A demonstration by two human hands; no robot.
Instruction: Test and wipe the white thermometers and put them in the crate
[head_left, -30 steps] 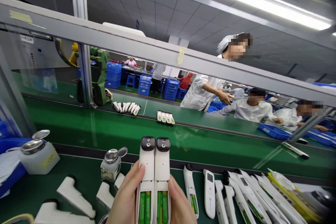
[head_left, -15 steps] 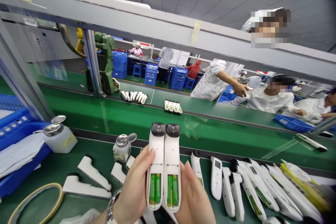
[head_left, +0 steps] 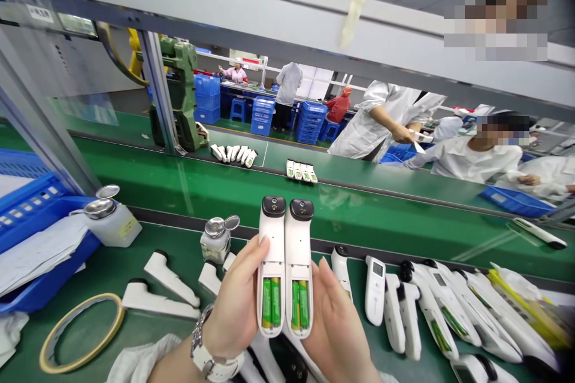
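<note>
Two white infrared thermometers are held upright side by side, touching, with black sensor ends up and open battery compartments facing me. My left hand point(head_left: 238, 299) wraps the outer side of the left thermometer point(head_left: 272, 251), its thumb lying on the casing. Against the outer side of the right thermometer point(head_left: 298, 245) presses my right hand point(head_left: 339, 323), gripping it from behind. Green batteries point(head_left: 271, 302) fill each compartment. More thermometers lie below my hands, partly hidden. To the right, a row of thermometers point(head_left: 393, 311) rests on the green bench, some with batteries showing.
Left are a blue basket point(head_left: 49, 245) with papers, a tape roll point(head_left: 81, 332), two dispenser bottles point(head_left: 114, 224) and loose thermometers point(head_left: 159, 305). Beyond the bench runs a green conveyor point(head_left: 197, 182) under a metal frame point(head_left: 251, 18). Co-workers, one standing in a white coat point(head_left: 366, 125), are across it.
My view has shifted, so the bench appears slightly higher and further right. Both thermometers stay in my hands. The standing co-worker's hands now hold a white item.
</note>
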